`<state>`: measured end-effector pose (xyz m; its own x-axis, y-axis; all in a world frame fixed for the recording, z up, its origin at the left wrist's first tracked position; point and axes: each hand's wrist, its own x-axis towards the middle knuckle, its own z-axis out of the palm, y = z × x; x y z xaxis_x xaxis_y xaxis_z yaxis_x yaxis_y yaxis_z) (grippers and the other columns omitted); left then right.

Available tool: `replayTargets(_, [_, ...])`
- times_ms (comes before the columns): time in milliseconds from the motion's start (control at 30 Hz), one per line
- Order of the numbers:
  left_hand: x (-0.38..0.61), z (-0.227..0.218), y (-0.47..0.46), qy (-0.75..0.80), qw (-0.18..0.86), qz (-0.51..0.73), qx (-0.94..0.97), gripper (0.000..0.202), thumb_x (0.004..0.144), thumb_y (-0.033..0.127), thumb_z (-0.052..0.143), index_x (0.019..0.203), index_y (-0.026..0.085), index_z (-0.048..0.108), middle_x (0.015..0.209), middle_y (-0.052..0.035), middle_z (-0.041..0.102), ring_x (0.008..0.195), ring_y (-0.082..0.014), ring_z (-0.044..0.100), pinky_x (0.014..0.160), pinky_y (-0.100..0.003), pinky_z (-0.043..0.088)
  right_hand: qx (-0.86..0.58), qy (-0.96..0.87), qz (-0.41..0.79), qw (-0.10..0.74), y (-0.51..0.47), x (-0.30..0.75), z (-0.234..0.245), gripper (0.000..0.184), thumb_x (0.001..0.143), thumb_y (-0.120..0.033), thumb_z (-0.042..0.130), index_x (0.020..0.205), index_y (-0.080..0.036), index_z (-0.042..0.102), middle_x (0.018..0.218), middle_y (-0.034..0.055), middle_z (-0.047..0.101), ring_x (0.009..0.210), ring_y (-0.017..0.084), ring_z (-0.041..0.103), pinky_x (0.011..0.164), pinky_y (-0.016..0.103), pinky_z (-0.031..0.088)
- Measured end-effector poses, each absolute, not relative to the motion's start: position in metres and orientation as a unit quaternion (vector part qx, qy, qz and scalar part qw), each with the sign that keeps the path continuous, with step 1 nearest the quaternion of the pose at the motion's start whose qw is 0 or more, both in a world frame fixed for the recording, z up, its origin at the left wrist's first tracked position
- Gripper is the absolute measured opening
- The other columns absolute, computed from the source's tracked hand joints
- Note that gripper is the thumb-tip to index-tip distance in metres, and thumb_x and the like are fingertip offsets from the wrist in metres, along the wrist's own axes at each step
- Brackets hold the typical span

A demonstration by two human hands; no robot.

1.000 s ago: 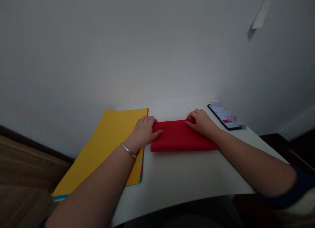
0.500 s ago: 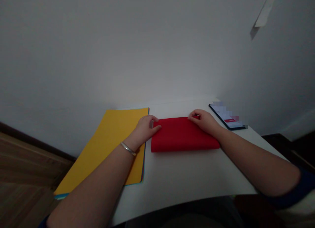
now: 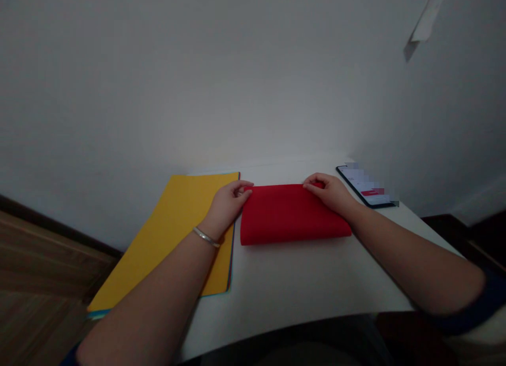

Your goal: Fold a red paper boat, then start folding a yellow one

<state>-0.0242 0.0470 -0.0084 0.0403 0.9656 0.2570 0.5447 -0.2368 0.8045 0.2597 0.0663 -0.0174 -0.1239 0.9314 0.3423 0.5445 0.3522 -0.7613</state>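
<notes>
A red sheet [image 3: 292, 213], bent over on itself with a rounded fold facing me, lies on the white table. My left hand [image 3: 231, 200] pinches its far left corner between thumb and fingers. At the far right corner, my right hand [image 3: 324, 189] grips the same edge with thumb and forefinger. The sheet's two layers meet along that far edge, while the near fold looks puffed rather than creased. Under my left wrist, which wears a silver bangle [image 3: 206, 237], lies a stack of coloured sheets [image 3: 166, 239] with yellow on top.
A phone [image 3: 366, 188] with its screen lit lies at the right back of the white table [image 3: 312, 281]. The grey wall [image 3: 253, 81] rises directly behind the table. Wooden furniture [image 3: 43, 281] stands at the left. A paper strip [image 3: 427, 20] hangs on the wall at upper right.
My left hand has moved slightly left and away from me to the sheet's far left corner, its fingers closing there. The sheet's far edge has shifted a little farther back.
</notes>
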Motion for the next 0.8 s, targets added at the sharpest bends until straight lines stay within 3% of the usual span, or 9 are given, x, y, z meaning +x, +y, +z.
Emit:
replayTargets(167, [-0.0253,-0.0093,0.0485,0.568,0.223,0.416,0.675,0.026,0.079,0.031,0.059,0.099,0.017,0.071,0.077,-0.0019,0.066,0.072,-0.0165,0.061,0.069,-0.028,0.048,-0.531,-0.704,0.229,0.413,0.0677,0.2603,-0.0182,0.019,0.076,-0.038,0.063,0.085,-0.022,0.069,0.089,0.0045,0.072,0.084,0.021,0.064,0.082,0.038,0.047])
replayTargets(400, [-0.0228,-0.0042,0.0439,0.576,0.228,0.452,0.641,0.028,0.079,0.031,0.059,0.102,0.017,0.070,0.081,-0.0026,0.068,0.068,-0.0160,0.061,0.065,-0.027,0.048,-0.578,-0.682,0.207,0.397,0.0678,0.2645,-0.0175,0.036,0.073,-0.041,0.067,0.103,-0.021,0.065,0.090,0.0059,0.070,0.077,0.021,0.062,0.071,0.035,0.048])
replayTargets(633, [-0.0234,-0.0083,0.0458,0.566,0.265,0.475,0.619,0.034,0.077,0.032,0.061,0.107,0.017,0.067,0.079,-0.0023,0.066,0.062,-0.0138,0.058,0.055,-0.024,0.044,-0.573,-0.681,0.205,0.408,0.0680,0.2653,-0.0172,0.031,0.075,-0.039,0.064,0.100,-0.022,0.066,0.069,0.0000,0.061,0.061,0.017,0.054,0.059,0.031,0.042])
replayTargets(800, [-0.0238,-0.0096,0.0467,0.559,0.268,0.486,0.616,0.036,0.077,0.032,0.062,0.109,0.017,0.067,0.086,-0.0031,0.067,0.064,-0.0132,0.058,0.057,-0.024,0.045,-0.561,-0.683,0.199,0.423,0.0687,0.2643,-0.0167,0.031,0.075,-0.038,0.063,0.100,-0.021,0.070,0.074,0.0027,0.064,0.066,0.019,0.055,0.063,0.033,0.043])
